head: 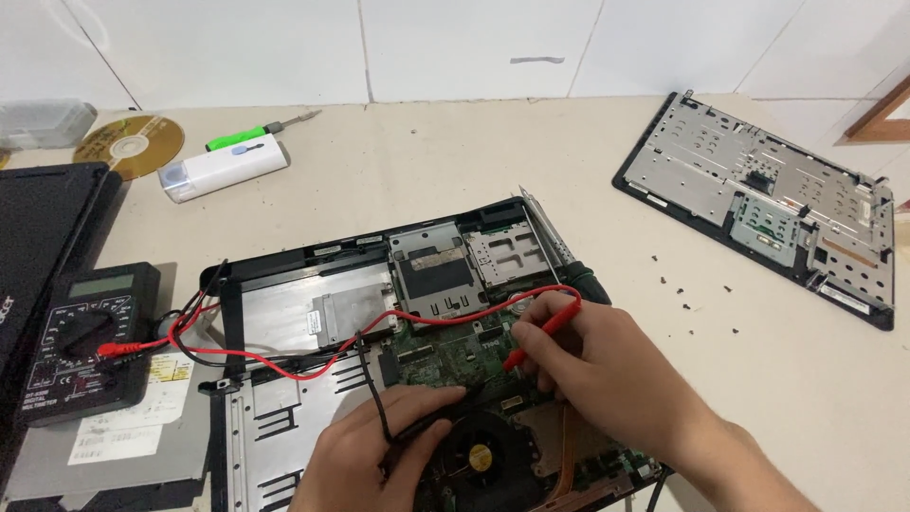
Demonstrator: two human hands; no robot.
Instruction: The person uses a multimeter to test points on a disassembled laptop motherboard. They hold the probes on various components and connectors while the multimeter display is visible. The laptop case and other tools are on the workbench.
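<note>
Head view looks down on an opened black laptop base [284,313] with its green circuit board [455,356] bared, lying on a beige worktop [427,161]. The right hand [592,356] is closed around a slim red multimeter probe [545,332], pinched between thumb and fingers, its tip pointing down at the board just beside the black probe's end. The left hand [365,455] is closed around a thin black multimeter probe [445,417], which lies across the board just above the round black cooling fan [481,460]. A red lead wire [284,365] and a black lead wire [374,389] trail left over the metal plates of the base to a dark grey digital multimeter [90,337] with a round dial, which rests on a flat grey drive at the left edge. Well apart on the right lies a detached laptop top cover [758,204], its silver metal underside up, with small dark screws [687,284] scattered near it. At the far left lie a gold disc [130,144], a white rectangular box [225,166] and a green-handled screwdriver [256,131].
</note>
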